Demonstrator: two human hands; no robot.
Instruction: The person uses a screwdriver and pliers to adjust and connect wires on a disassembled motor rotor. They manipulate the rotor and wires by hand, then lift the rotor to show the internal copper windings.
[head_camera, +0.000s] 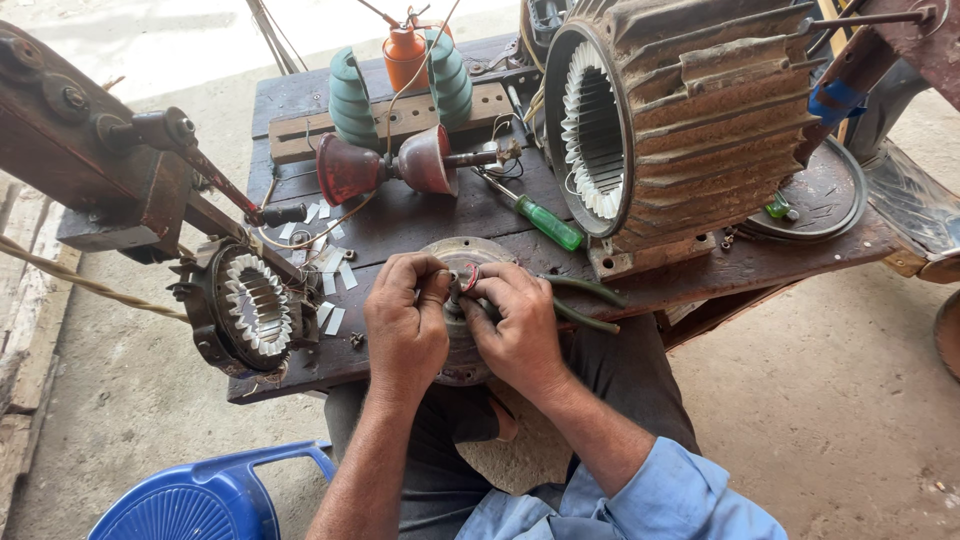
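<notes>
While our fingers (440, 283) pinch a small red wire (470, 275), our left hand (405, 325) and right hand (515, 325) rest on the round metal cover (462, 360) at the near edge of the dark table (420, 215). Green pliers (585, 303) lie just right, a green screwdriver (545, 222) behind, the big rusty motor (680, 120) beyond

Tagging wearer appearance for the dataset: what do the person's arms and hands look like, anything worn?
Both hands are bare: the left hand and right hand show no gloves, and no rings or watch are visible. Forearms are uncovered. The right arm has a light blue shirt sleeve rolled up near the elbow. The left sleeve is out of view.
</notes>
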